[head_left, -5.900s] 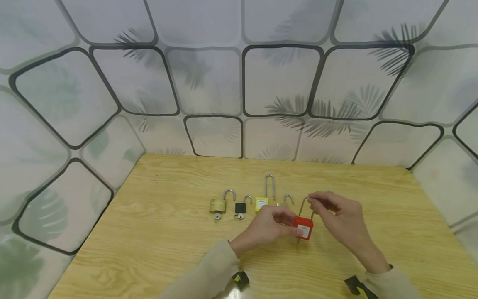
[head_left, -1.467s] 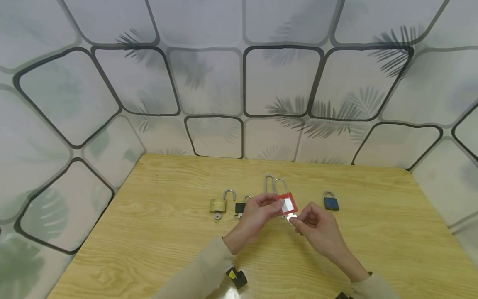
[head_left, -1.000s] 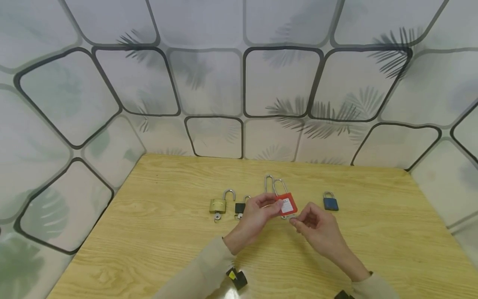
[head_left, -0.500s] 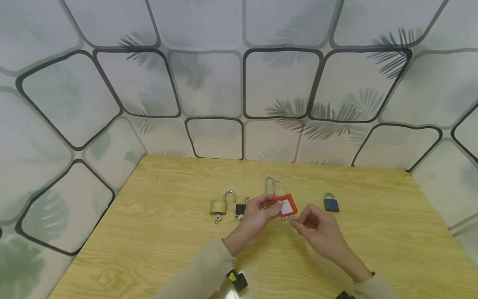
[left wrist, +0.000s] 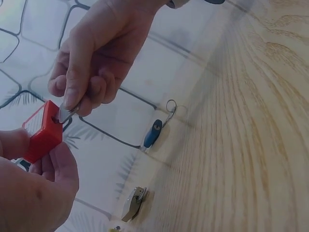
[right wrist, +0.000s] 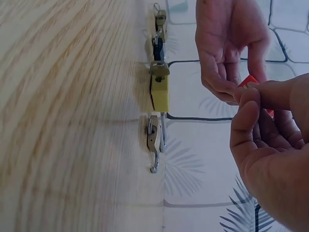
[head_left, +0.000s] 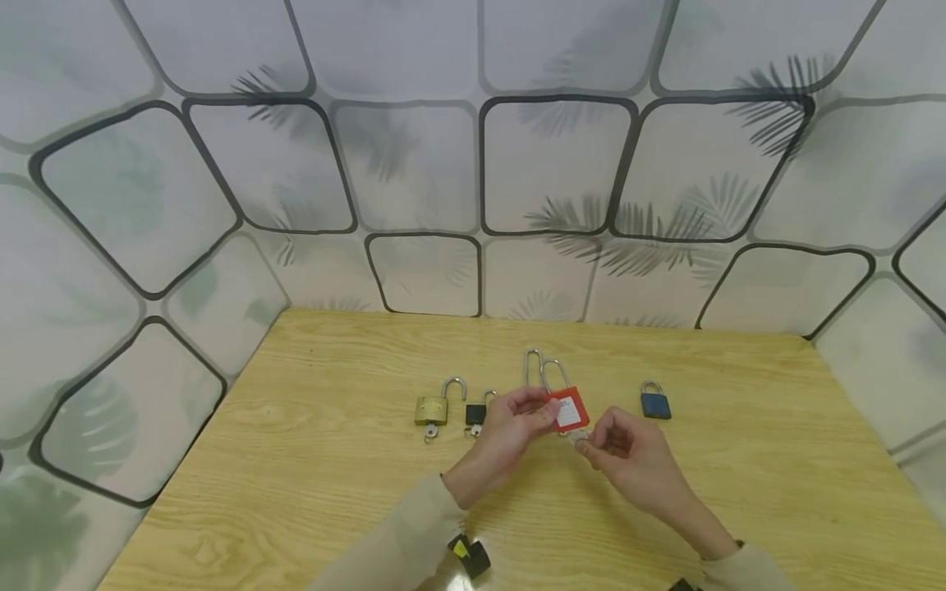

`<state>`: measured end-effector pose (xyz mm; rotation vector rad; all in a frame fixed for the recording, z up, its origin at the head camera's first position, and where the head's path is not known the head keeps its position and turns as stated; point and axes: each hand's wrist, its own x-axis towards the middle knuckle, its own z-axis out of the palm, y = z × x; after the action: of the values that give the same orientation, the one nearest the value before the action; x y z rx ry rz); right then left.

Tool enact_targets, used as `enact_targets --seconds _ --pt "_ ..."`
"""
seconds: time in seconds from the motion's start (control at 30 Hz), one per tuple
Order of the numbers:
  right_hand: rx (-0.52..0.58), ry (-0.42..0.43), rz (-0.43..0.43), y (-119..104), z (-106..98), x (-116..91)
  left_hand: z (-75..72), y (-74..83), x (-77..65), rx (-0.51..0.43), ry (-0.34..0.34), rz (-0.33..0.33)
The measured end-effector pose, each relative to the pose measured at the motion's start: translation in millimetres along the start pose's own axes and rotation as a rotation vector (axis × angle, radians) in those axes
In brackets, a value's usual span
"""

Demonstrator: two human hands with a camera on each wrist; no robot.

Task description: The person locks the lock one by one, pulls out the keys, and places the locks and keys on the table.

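Note:
My left hand [head_left: 513,423] grips a red padlock [head_left: 572,410] with a white label, held above the table with its shackle pointing away. Fingers and thumb of my right hand [head_left: 628,451] pinch a small key [left wrist: 65,113] at the padlock's underside; its tip appears to sit in the keyhole. In the right wrist view, the right hand [right wrist: 275,125] hides most of the red padlock, and the left hand [right wrist: 231,43] is behind it. Left of my hands lie a brass padlock [head_left: 432,410] with its shackle raised and a small black padlock [head_left: 475,414], both with keys.
A blue padlock [head_left: 655,404] lies on the wooden table [head_left: 296,460] to the right. Behind my left hand is a yellow padlock [right wrist: 160,92], with a small metal padlock [right wrist: 153,135] beside it. Patterned fabric walls [head_left: 414,164] border the table's back and sides.
Since the oldest frame, my right hand has gone from the red padlock's shackle to its key, and the padlock has moved left. Over the last second the key has turned slightly.

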<state>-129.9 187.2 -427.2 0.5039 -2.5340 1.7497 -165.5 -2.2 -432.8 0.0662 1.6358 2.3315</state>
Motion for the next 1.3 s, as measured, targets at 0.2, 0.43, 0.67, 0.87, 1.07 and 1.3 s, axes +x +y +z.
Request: enact_targets --seconds 0.2,0.43,0.67,0.87,1.07,1.3 --pt "-0.034 0.010 0.003 -2.0 2.0 0.8 -0.6 -0.2 0.8 -0.008 0.013 -0.012" --pt "-0.024 -0.027 0.008 5.2 4.3 -2.1 -6.2 1.8 6.6 -0.097 0.055 -0.023" --pt "-0.083 -0.091 0.115 20.1 1.8 -21.5 -35.8 38.7 15.6 -0.235 0.196 0.113" --pt "-0.271 -0.022 0.145 24.4 -10.5 -17.0 -43.2 47.1 13.4 -0.161 0.147 0.079" --pt "-0.422 0.033 0.175 29.8 -14.9 -8.3 -44.9 41.1 13.2 -0.145 0.158 0.062" --pt "-0.487 0.047 0.213 36.1 -19.4 0.2 -45.7 39.6 12.8 -0.111 0.133 0.061"
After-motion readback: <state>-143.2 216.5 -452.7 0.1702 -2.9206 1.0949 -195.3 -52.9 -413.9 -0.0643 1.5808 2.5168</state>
